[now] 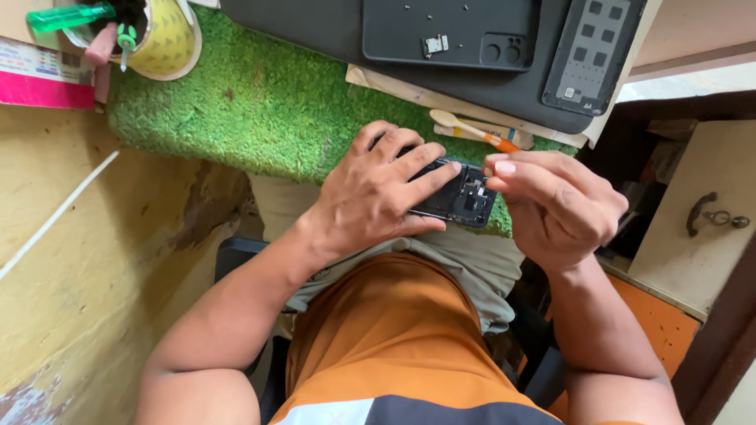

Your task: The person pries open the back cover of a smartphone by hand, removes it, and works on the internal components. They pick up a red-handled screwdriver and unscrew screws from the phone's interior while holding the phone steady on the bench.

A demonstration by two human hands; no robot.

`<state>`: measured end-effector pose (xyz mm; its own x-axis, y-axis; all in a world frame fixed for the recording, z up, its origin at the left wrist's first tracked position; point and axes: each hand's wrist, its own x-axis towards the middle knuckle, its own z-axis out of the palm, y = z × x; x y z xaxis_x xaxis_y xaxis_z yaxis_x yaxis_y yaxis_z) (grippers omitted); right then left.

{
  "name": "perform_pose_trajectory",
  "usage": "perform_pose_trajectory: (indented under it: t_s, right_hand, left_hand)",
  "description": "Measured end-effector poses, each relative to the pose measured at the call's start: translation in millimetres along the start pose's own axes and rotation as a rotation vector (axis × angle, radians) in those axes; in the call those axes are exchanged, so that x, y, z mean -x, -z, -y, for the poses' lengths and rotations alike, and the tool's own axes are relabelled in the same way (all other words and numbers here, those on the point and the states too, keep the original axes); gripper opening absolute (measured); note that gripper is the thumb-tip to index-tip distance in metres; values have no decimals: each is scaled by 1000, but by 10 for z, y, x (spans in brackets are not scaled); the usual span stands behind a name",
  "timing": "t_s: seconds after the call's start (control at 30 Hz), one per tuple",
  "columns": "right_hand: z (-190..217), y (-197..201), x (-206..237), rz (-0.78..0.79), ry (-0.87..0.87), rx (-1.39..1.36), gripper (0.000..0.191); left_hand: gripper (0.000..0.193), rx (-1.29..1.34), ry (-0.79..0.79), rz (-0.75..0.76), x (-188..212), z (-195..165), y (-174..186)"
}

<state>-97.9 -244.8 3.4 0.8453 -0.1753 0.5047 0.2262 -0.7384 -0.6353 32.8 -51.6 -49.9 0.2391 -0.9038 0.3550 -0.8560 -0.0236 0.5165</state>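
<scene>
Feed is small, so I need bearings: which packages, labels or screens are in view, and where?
Box: top left corner, beside the yellow cup; flat, pink edge, pale printed top.
Dark phone panel: top right, on the dark mat; rectangular, grey squares.
No lit screen.
</scene>
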Motion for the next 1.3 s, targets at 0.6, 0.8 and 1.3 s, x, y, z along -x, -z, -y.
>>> perform_pose_trajectory:
  t_s: [0.6, 0.8, 1.3]
  right_hand:
    - [-169, 5, 236, -153, -93, 32, 30]
    - [-272, 25, 365, -135, -137, -96, 33]
    - [-31, 531, 65, 115, -201, 164, 33]
  left_hand:
    - [68, 8, -16, -7, -9, -9, 4]
    - [71, -24, -7, 18, -45, -40, 27]
    - [15, 78, 238, -117, -486, -266, -78]
